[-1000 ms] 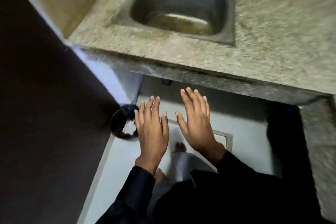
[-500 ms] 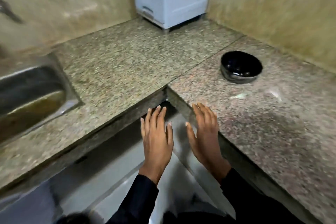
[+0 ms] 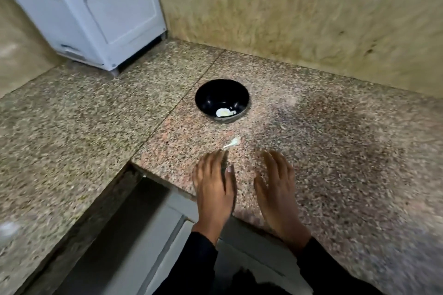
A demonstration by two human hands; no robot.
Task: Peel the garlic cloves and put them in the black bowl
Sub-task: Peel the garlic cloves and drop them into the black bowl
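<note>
The black bowl (image 3: 221, 99) stands on the granite counter (image 3: 335, 151) ahead of me, with a pale peeled garlic clove (image 3: 224, 112) lying in its bottom. A small whitish scrap, either a garlic piece or peel (image 3: 233, 142), lies on the counter between the bowl and my hands. My left hand (image 3: 213, 187) and my right hand (image 3: 275, 187) hover flat over the counter's near edge, fingers straight and pointing forward. Both hold nothing. They are blurred by motion.
A white appliance (image 3: 96, 12) stands in the back left corner of the counter. Tan walls (image 3: 275, 19) close off the back and right. The counter is L-shaped, and the floor (image 3: 148, 235) shows below its inner corner.
The view has swung right, from the sink and floor to the counter corner with the bowl. Both hands stayed flat and open and now hover over the counter.
</note>
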